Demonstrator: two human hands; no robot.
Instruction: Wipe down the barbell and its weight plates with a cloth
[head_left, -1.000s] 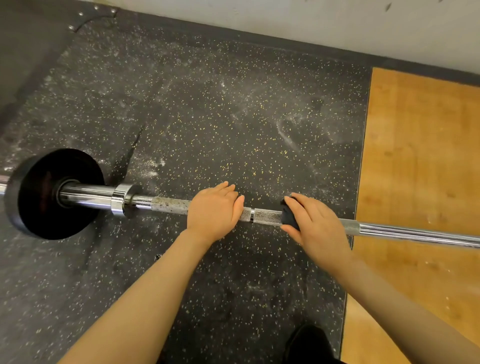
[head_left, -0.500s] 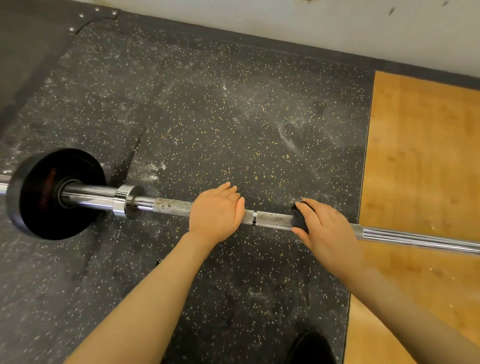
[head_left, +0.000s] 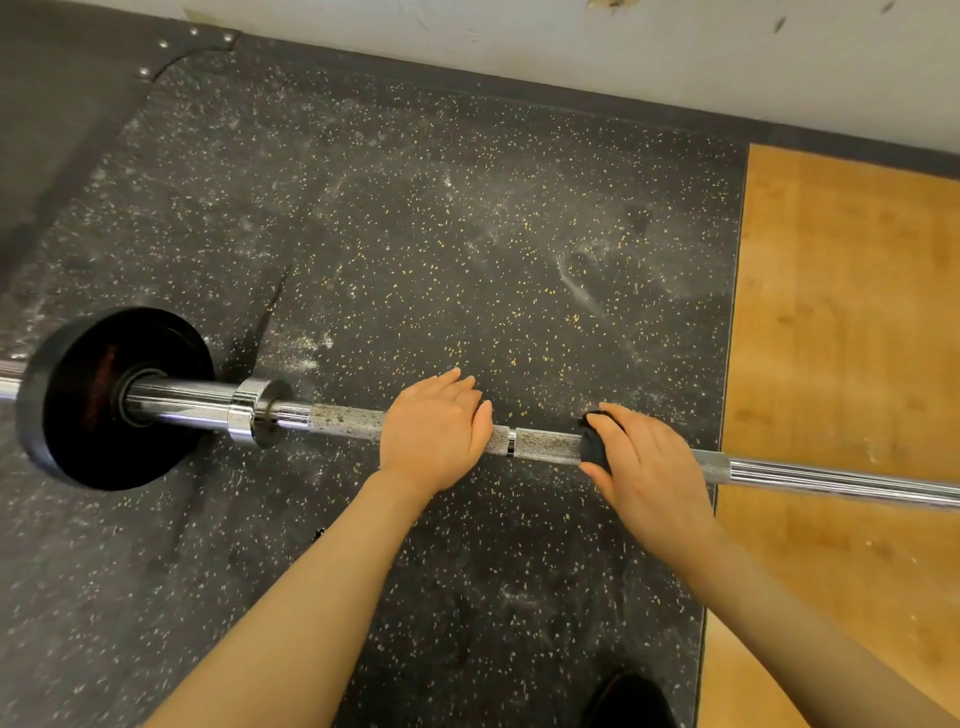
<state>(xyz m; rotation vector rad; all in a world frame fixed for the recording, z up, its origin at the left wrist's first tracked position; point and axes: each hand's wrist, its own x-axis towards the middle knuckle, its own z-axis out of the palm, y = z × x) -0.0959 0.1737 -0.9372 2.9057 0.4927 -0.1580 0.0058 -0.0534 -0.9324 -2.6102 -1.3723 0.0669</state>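
A steel barbell (head_left: 545, 444) lies across the floor from left to right, its knurled part flecked with chalk. One black weight plate (head_left: 67, 400) sits on its left sleeve, inside a chrome collar (head_left: 249, 418). My left hand (head_left: 434, 434) wraps over the knurled shaft near the middle. My right hand (head_left: 647, 467) grips a dark cloth (head_left: 595, 447) bunched around the bar, to the right of the left hand. Only a small edge of the cloth shows past my fingers.
The bar rests on black speckled rubber flooring (head_left: 415, 234) with chalk smears. A wooden platform (head_left: 841, 338) lies to the right, under the bar's smooth part. A pale wall (head_left: 571, 47) runs along the far side. A dark shoe (head_left: 628, 699) shows at the bottom.
My right hand with the cloth has slid a short way to the right along the bar. My left hand keeps its hold in the same place.
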